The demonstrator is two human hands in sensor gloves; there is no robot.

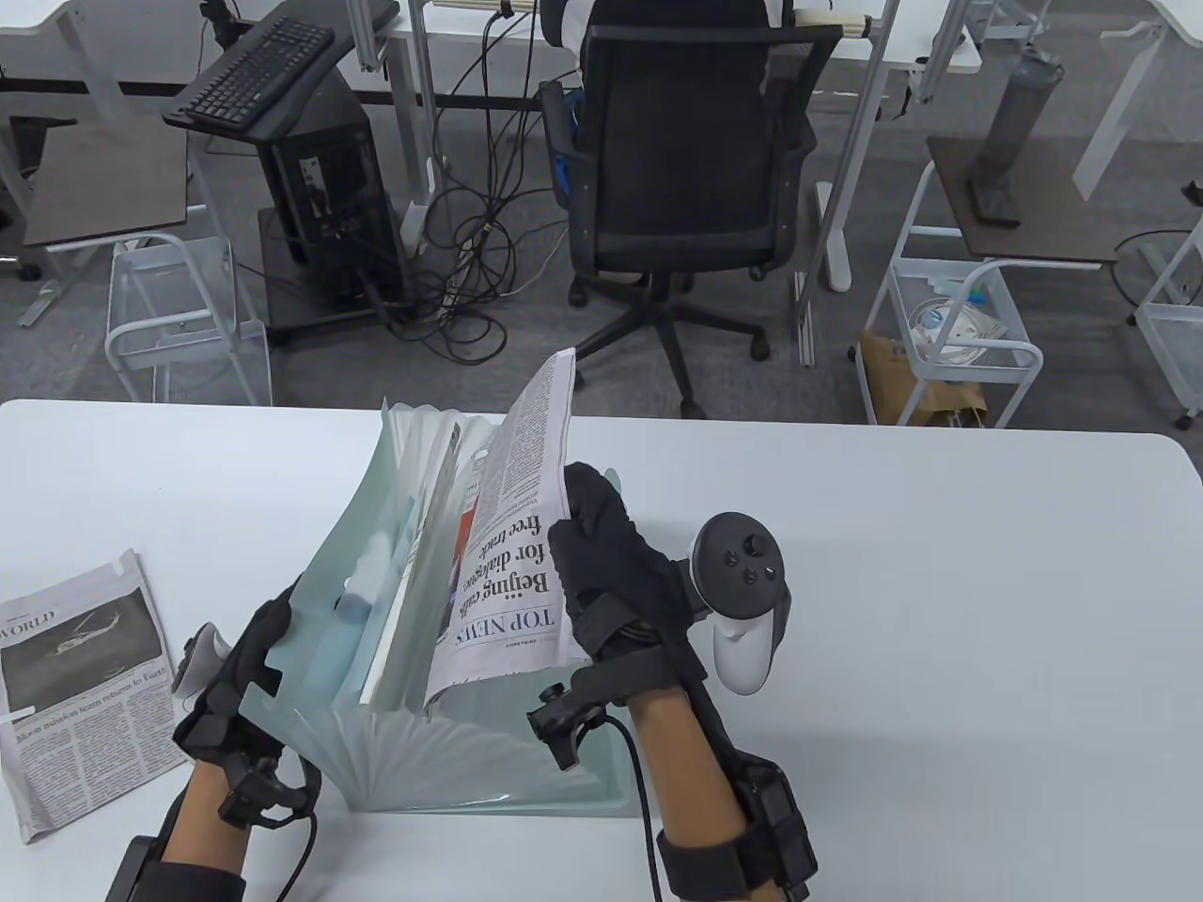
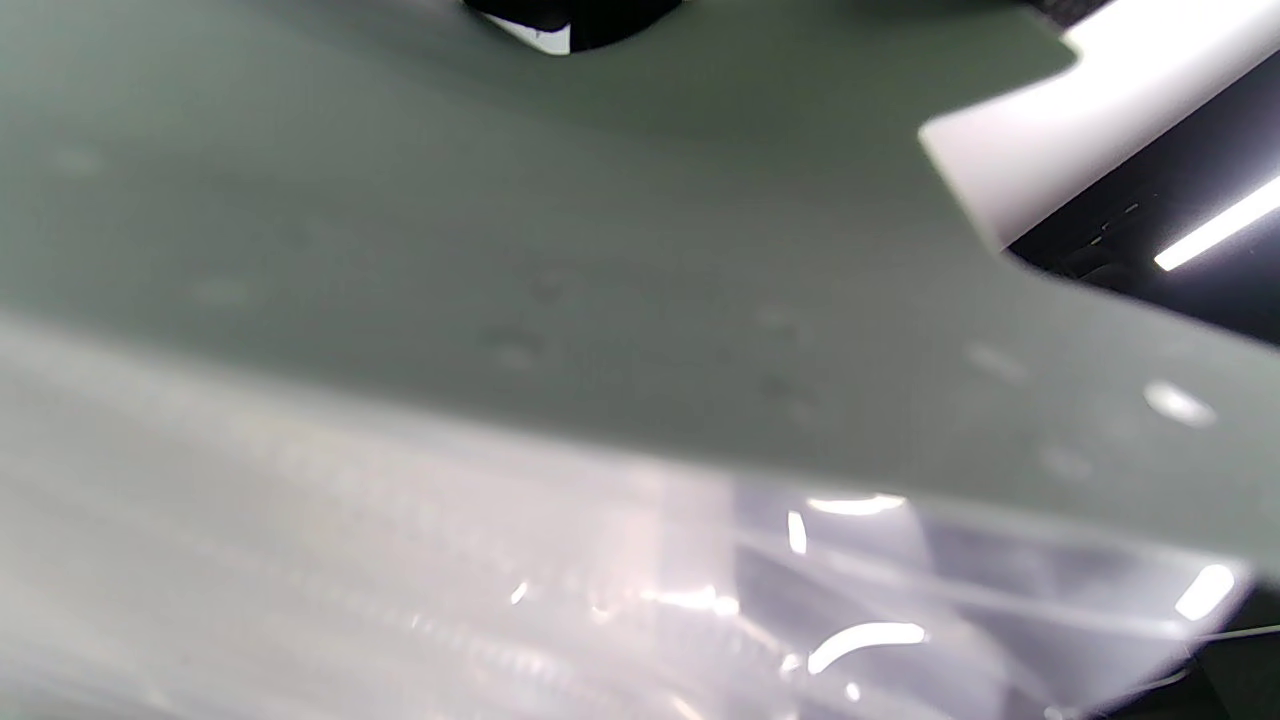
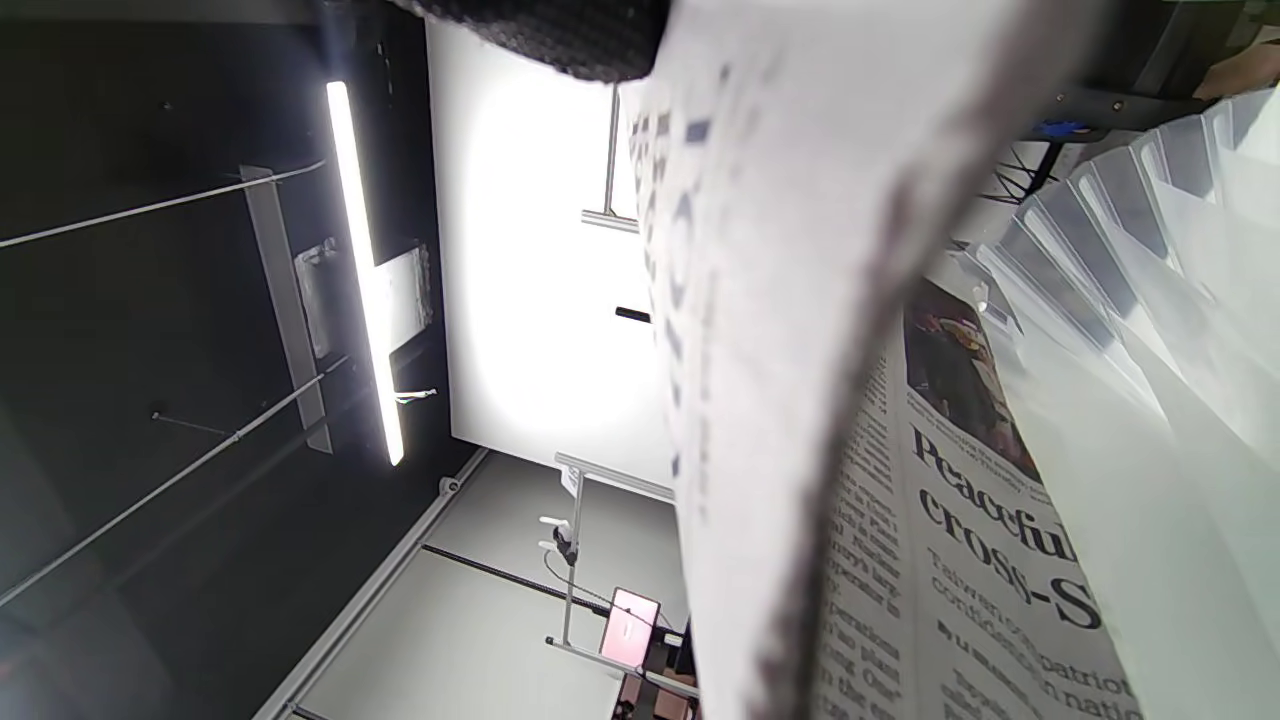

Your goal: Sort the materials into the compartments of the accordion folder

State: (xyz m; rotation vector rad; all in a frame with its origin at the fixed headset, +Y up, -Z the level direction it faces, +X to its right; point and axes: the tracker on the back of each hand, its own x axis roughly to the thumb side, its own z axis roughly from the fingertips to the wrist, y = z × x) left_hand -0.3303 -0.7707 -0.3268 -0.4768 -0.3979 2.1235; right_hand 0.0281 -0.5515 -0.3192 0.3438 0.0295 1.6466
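Note:
A translucent pale-green accordion folder [image 1: 376, 564] stands fanned open at the table's front middle; its wall [image 2: 560, 280] fills the left wrist view. A folded newspaper [image 1: 512, 526] headed "TOP NEWS" stands partly inside one of its pockets, leaning up and away. My right hand [image 1: 597, 536] grips the paper's right edge, thumb side on the print. In the right wrist view the newspaper [image 3: 800, 400] runs down beside the folder's pleats [image 3: 1150, 330]. My left hand [image 1: 249, 658] holds the folder's near left wall, fingers curled over its rim. Another newspaper [image 1: 80, 676] lies flat at the left.
The white table [image 1: 940, 611] stretches right of the folder. Beyond its far edge stand a black office chair [image 1: 681, 178], a computer tower with a keyboard [image 1: 254, 70] on it, and white wire carts [image 1: 949, 338].

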